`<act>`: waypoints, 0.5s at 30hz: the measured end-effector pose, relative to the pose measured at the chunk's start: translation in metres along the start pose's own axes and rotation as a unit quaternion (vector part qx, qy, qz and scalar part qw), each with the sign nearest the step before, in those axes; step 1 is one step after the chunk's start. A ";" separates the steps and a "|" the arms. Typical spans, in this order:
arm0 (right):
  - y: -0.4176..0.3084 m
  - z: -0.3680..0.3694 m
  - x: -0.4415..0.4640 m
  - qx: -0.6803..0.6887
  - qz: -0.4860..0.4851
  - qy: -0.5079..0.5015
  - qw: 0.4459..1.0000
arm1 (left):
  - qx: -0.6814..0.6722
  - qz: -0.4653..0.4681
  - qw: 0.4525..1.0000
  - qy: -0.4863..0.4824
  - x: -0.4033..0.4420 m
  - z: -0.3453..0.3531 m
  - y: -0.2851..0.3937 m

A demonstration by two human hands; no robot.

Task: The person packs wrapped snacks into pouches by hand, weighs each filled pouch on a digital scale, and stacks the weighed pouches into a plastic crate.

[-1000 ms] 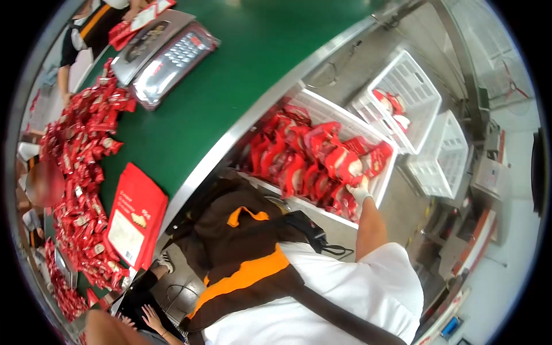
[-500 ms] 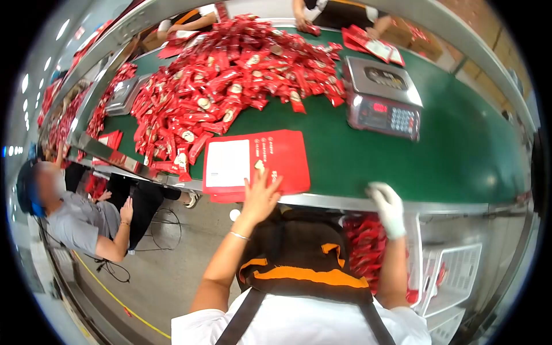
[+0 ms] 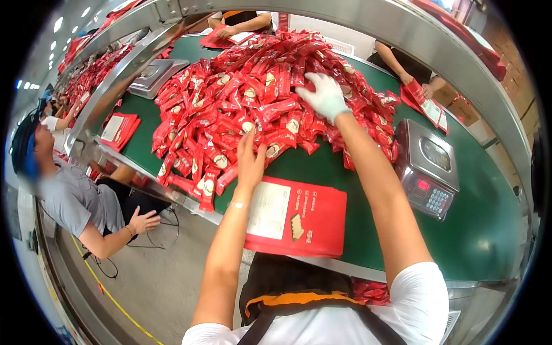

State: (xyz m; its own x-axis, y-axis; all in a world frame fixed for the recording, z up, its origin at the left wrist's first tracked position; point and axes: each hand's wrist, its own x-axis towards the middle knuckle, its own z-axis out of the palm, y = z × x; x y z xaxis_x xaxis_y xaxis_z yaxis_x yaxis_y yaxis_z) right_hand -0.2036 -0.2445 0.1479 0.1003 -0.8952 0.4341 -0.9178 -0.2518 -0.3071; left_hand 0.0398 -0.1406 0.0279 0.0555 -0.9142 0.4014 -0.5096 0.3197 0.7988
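Observation:
My left hand [image 3: 251,162], bare, reaches past the flat red pouches [image 3: 323,221] to the near edge of a heap of small red packets [image 3: 227,109]. Its fingers are stretched out, and I cannot tell whether they touch a packet. Farther back, my right hand [image 3: 325,98] in a white glove lies over the upper part of the heap, fingers spread and holding nothing that I can see. The pouches sit stacked on the green table's near edge, each with a white panel showing on top.
To the right stands a digital scale [image 3: 428,167] with a lit red display; another scale [image 3: 156,77] is at the left. A metal frame [image 3: 379,26] crosses overhead. Across the table, co-workers' hands hold red pouches [image 3: 425,106]. A person in a grey shirt [image 3: 80,201] sits at left.
My left hand has left the pouch stack and moved forward to the packets. My right hand has gone from the table's front edge up onto the heap. The camera view has shifted.

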 end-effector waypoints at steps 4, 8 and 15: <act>0.037 0.030 0.053 0.008 0.091 -0.163 0.982 | 0.138 -0.109 0.983 -0.046 0.055 0.082 -0.009; 0.060 0.045 0.048 -0.112 0.060 -0.258 0.958 | 0.083 -0.113 0.988 -0.071 0.071 0.092 -0.010; 0.067 0.026 -0.023 -0.033 -0.002 -0.346 0.938 | -0.015 0.017 0.995 -0.100 0.024 0.102 0.012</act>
State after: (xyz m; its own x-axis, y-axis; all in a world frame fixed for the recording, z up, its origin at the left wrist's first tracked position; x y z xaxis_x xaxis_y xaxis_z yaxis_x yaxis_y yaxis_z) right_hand -0.2569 -0.2503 0.0953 0.3090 -0.9242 -0.2245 -0.9360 -0.2535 -0.2443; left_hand -0.0529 -0.1844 0.0016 -0.1347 -0.9328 0.3343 -0.4828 0.3564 0.7999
